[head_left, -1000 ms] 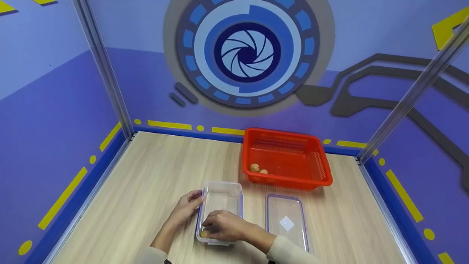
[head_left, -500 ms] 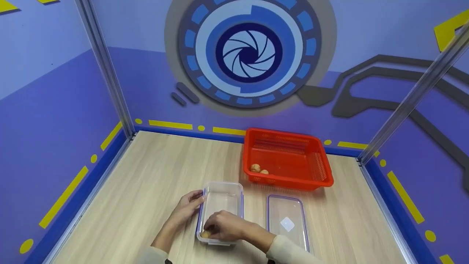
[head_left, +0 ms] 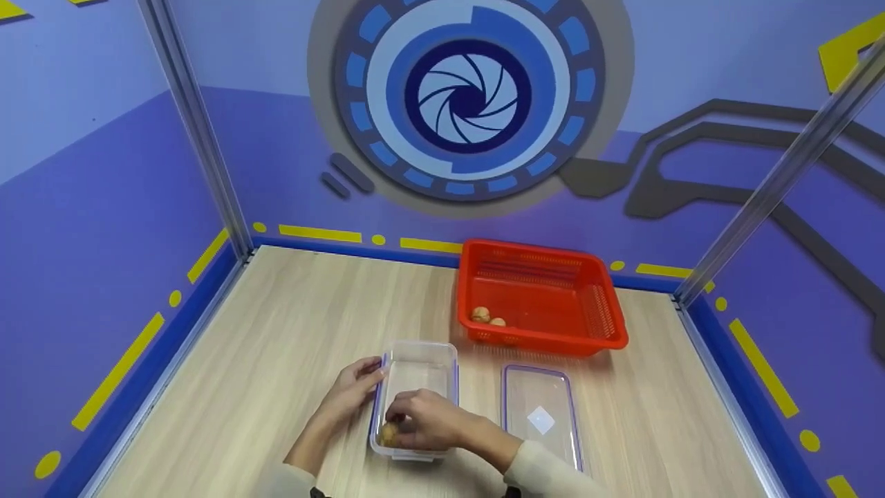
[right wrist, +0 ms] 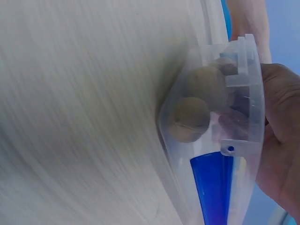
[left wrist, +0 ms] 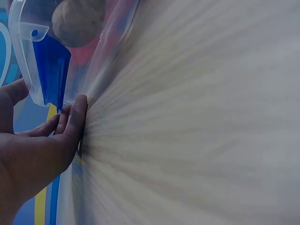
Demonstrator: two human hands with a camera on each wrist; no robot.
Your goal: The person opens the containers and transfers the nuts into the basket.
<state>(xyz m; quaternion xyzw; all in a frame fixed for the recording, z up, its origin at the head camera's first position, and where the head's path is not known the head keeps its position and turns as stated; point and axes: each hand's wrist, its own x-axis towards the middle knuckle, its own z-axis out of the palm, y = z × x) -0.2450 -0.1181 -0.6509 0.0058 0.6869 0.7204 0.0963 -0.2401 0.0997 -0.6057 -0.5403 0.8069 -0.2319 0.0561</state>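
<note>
A clear plastic food container [head_left: 418, 373] with blue side clips stands uncovered on the table. My left hand [head_left: 351, 393] holds its left wall, thumb at the rim and fingers against the outside below the clip [left wrist: 51, 70]. Into the container's near end reaches my right hand [head_left: 432, 420], with thumb and fingers curled about a walnut [head_left: 388, 434]. Through the end wall in the right wrist view, one walnut [right wrist: 190, 119] lies in the near corner and another walnut [right wrist: 206, 86] is just behind it, close to the fingers. The hand partly hides this end.
The container's clear lid [head_left: 543, 394], edged in blue, lies flat to the right. Behind it stands a red basket [head_left: 608, 304] with a couple of walnuts [head_left: 482, 315] in its front left corner. Printed panels [head_left: 276, 159] wall in the table's back and sides.
My right hand has risen slightly inside the container, and more of the walnut shows beside its fingers. The left hand, container, lid and basket stay where they were.
</note>
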